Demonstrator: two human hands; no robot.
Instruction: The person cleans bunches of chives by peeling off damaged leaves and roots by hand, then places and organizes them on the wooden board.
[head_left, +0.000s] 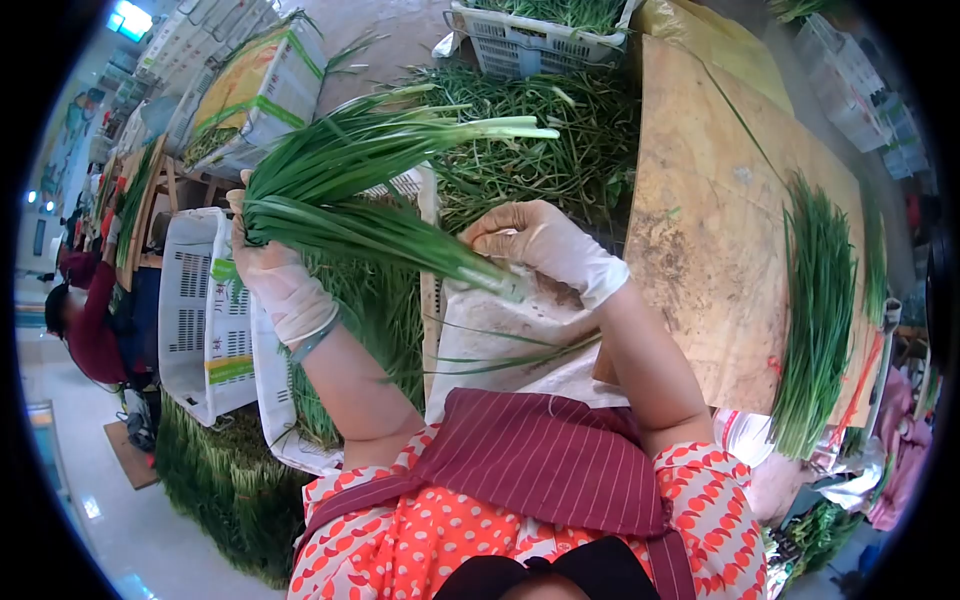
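My left hand [272,265], in a pale glove, is closed around a bunch of Chinese chives [340,175]. The bunch splits into two fans, with its white stem ends pointing right. Beside the lower stems, my gloved right hand [545,245] has its fingers curled and pinched together. What lies between those fingertips, if anything, is too small to make out. A white cloth [510,345] covers my lap below the hands, and a few loose green blades cross it.
Under my left arm stands a white crate [275,390] of chives. A wooden board [700,240] on the right bears a chive bundle [815,310]. Loose trimmings [540,130] heap ahead, before another crate [540,45]. A person [95,310] works at far left.
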